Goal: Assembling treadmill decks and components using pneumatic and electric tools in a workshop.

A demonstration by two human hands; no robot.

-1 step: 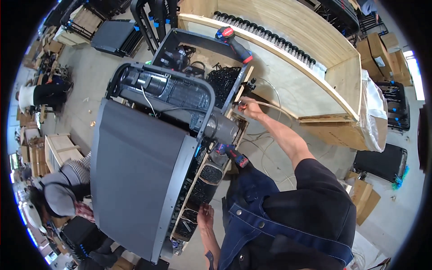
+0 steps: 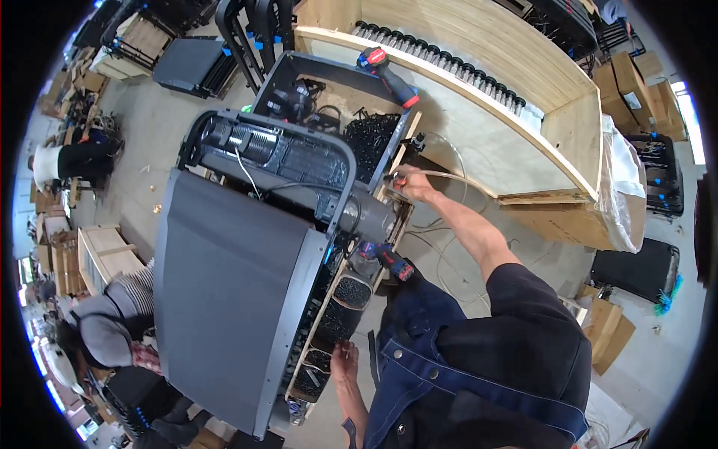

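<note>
My right hand (image 2: 413,183) is closed around a small red-and-black tool (image 2: 400,180) at the wooden rail beside the machine frame. A pale hose (image 2: 465,179) curves away near it. My left hand (image 2: 344,363) is at the edge of the screw bins (image 2: 318,361), its fingers bent together; what they hold is too small to make out. Between my hands a blue-and-black cordless driver (image 2: 385,258) rests at the rail. To the left lies a treadmill-like machine (image 2: 232,277) with a grey deck, a curved black frame (image 2: 348,161) and an exposed motor (image 2: 243,138).
A second cordless driver (image 2: 387,77) rests on the rim of a grey parts box (image 2: 273,82) with black hardware inside. Behind it stands a large wooden crate (image 2: 479,112) with a row of black-capped parts. A co-worker (image 2: 112,329) bends at the machine's left side.
My right hand and its tool have shifted very slightly. A bit of green now shows behind the machine's frame. The co-worker has moved slightly.
</note>
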